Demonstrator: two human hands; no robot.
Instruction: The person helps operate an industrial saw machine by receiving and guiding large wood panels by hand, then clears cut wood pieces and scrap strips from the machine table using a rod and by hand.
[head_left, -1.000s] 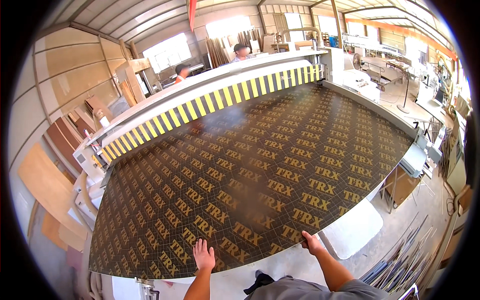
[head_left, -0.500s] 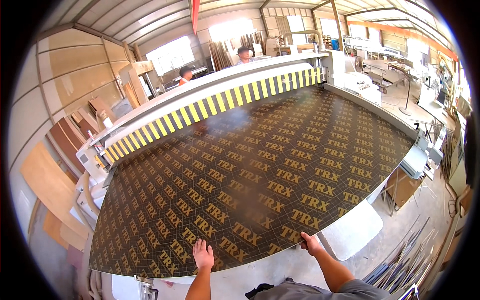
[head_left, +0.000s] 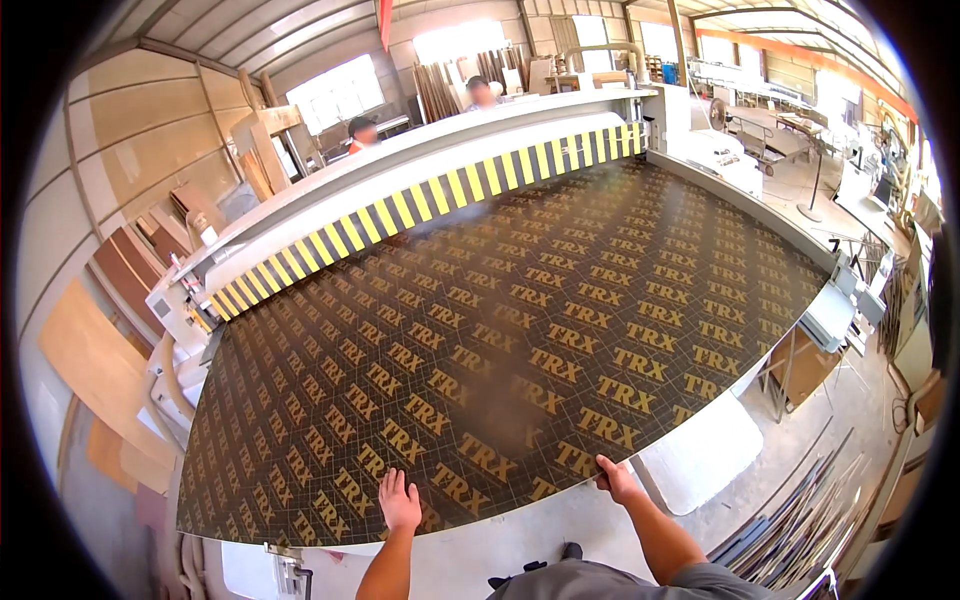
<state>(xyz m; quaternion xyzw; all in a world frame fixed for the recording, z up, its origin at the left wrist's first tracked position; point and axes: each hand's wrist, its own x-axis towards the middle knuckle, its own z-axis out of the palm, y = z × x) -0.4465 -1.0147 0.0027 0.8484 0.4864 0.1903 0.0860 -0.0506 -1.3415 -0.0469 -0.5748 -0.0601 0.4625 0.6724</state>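
Note:
A large dark panel, covered in repeating gold print and fine grid lines, lies flat across the machine bed. My left hand rests palm down on its face by the near edge, fingers stretched out. Right of it, my right hand holds the panel's near edge, thumb on top and the other fingers hidden underneath. The panel's far side meets a beam guard with yellow and black stripes.
A metal fence borders the panel's right side. White support tables stand under the near edge. Thin offcut strips lie on the floor at lower right. Beyond the beam are two people. Boards lean against the left wall.
The view has shifted slightly, so the beam and panel appear a little higher. Both hands keep their places on the panel. A dark shoe shows more clearly below the panel edge.

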